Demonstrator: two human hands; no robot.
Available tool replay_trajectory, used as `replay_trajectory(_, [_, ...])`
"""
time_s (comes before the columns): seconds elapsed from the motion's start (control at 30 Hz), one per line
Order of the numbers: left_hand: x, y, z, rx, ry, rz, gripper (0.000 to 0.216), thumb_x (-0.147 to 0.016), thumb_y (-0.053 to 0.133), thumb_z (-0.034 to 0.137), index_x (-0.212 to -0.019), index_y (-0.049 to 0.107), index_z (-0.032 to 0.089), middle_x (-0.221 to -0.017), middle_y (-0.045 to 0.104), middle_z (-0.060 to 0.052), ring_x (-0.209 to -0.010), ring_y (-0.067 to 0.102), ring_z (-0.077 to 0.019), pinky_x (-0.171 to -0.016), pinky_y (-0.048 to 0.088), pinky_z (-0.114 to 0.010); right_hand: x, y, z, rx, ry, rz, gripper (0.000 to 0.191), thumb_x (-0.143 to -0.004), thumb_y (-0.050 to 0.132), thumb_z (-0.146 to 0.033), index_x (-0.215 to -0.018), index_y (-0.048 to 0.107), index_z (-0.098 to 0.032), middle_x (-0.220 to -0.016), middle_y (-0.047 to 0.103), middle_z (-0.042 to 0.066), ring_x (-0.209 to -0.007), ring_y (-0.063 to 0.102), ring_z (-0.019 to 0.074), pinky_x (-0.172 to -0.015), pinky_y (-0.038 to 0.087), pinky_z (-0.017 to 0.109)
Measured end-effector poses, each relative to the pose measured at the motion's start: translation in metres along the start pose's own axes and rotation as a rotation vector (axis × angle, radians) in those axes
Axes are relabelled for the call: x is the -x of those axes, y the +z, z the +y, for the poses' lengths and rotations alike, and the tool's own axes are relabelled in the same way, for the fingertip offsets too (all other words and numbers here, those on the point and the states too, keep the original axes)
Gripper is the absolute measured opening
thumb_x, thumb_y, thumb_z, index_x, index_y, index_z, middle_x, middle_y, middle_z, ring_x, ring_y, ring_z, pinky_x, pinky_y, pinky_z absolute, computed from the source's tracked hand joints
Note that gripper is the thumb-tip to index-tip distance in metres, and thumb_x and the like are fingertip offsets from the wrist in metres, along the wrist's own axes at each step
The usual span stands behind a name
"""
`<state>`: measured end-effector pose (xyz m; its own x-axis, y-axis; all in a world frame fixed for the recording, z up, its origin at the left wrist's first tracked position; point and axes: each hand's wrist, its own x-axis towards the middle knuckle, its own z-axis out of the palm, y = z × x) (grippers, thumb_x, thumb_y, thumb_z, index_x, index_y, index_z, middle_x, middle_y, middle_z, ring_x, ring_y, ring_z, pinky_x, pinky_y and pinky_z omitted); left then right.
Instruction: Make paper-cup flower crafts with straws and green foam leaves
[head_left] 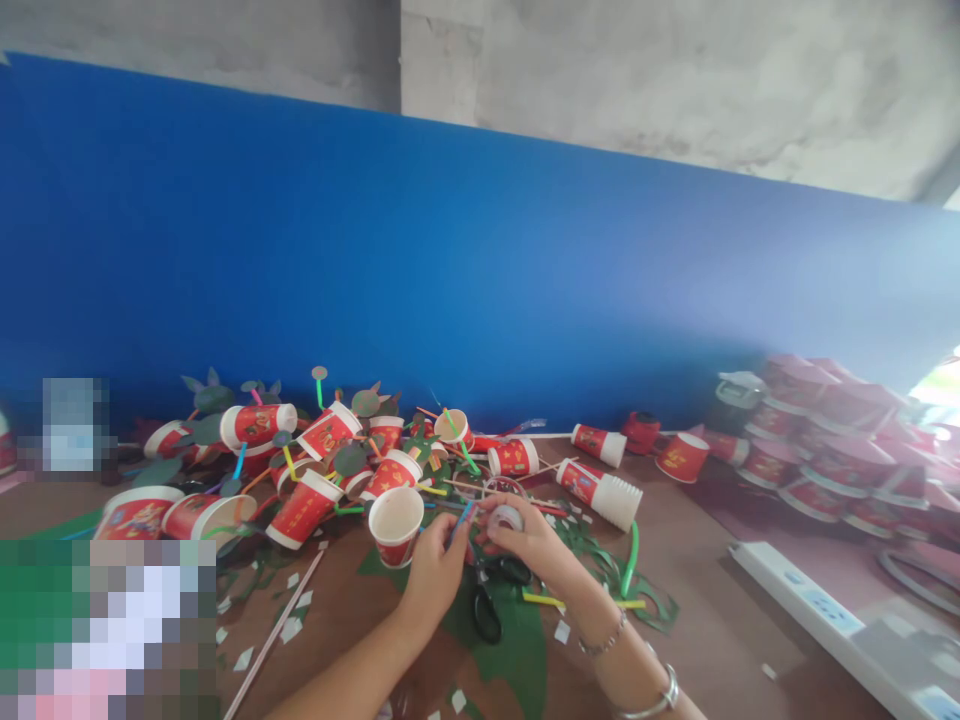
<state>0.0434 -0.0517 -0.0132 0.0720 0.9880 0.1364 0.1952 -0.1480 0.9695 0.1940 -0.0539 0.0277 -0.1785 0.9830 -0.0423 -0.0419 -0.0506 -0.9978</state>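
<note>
My right hand [525, 540] is closed round a small roll of clear tape [507, 518], held just above the brown table [720, 640]. My left hand [435, 570] pinches something thin at the roll's left side, near a blue straw [465, 514]; I cannot make out what it grips. A red paper cup [395, 527] lies on its side just left of my left hand. Black scissors [487, 600] rest on green paper [517, 650] under both hands.
A heap of red paper cups [315, 470] with coloured straws and green paper leaves fills the back left. More cups are stacked [825, 440] at the right. A white power strip [817, 610] lies at the right. A blue board [450, 280] stands behind the table.
</note>
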Motion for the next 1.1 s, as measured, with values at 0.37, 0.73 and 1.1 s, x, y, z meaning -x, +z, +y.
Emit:
replay_trajectory(0.37, [-0.0015, 0.0019, -0.0018, 0.019, 0.047, -0.054, 0.019, -0.084, 0.043, 0.033, -0.078, 0.053, 0.018, -0.061, 0.051, 0.002, -0.059, 0.048, -0.0146, -0.058, 0.036, -0.025, -0.0023, 0.0008, 0.0065, 0.039, -0.07, 0.001, 0.03, -0.067, 0.066, -0.021, -0.096, 0.058, -0.019, -0.076, 0.063, -0.001, -0.074, 0.063, 0.0177, -0.065, 0.052, 0.03])
replay_trajectory(0.73, [-0.0029, 0.0032, -0.0051, 0.029, -0.01, -0.05, 0.026, -0.086, 0.042, 0.04, -0.072, 0.05, 0.019, -0.054, 0.048, 0.005, -0.052, 0.045, -0.0133, -0.055, 0.034, -0.025, 0.0005, 0.0038, 0.002, -0.003, -0.107, 0.002, 0.027, -0.068, 0.068, -0.025, -0.093, 0.06, -0.019, -0.082, 0.065, 0.001, -0.076, 0.064, 0.0179, -0.064, 0.052, 0.028])
replay_trajectory(1.1, [-0.0047, 0.0054, -0.0103, 0.219, -0.078, -0.071, 0.033, -0.084, 0.045, 0.048, -0.068, 0.046, 0.02, -0.047, 0.043, 0.008, -0.04, 0.032, -0.0077, -0.044, 0.026, -0.021, -0.0001, 0.0019, 0.0026, 0.073, -0.099, 0.04, 0.025, -0.068, 0.067, -0.025, -0.091, 0.06, -0.019, -0.079, 0.063, -0.001, -0.073, 0.063, 0.0162, -0.062, 0.051, 0.027])
